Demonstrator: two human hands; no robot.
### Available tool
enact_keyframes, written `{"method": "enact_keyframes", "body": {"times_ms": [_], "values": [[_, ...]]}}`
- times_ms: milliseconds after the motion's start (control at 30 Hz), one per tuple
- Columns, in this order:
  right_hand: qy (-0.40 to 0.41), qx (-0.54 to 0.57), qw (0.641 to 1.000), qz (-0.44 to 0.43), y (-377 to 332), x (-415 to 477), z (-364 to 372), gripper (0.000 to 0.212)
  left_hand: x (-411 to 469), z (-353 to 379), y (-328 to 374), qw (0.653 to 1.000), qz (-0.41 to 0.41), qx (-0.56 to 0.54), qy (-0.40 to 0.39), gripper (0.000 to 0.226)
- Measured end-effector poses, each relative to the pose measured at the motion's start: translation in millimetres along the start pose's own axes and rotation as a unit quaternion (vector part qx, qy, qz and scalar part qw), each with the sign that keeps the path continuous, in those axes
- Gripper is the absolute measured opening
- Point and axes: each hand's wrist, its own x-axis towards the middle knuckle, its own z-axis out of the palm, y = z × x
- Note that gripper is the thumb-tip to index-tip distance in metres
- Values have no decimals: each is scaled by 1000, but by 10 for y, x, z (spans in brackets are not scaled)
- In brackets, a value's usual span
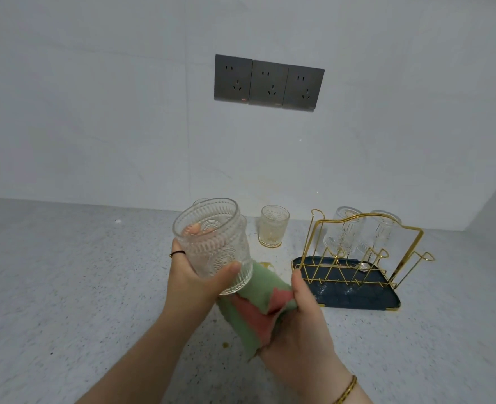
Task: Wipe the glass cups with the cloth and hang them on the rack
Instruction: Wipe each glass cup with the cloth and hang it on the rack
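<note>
Head view: left hand [195,275] grips cup [214,243]; right hand [305,322] cloth [255,301].

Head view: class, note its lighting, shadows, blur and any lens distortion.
Head view: soft, even light, barely any shadows on the counter, no harsh glare on the held cup. Head view: the wide lens tilts the row of sockets and slants the counter's back edge; the hung cups look hazy.

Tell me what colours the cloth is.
The cloth is green with salmon-pink patches, clearest in the head view.
</note>
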Motion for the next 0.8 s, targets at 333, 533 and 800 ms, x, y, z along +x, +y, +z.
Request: {"method": "enact_keyframes", "body": {"times_ms": [333, 533, 800], "values": [[17, -108, 985, -135, -388, 120, 154, 61, -212, -39, 49, 979, -17, 133, -152, 65], [-2, -609, 787, -94, -605, 90, 371, 44, -247, -38, 6, 957, -22, 200, -209, 62], [-15, -657, 748, -91, -717, 154, 336, 25, -188, -140, -15, 961, -11, 181, -209, 72]]}}
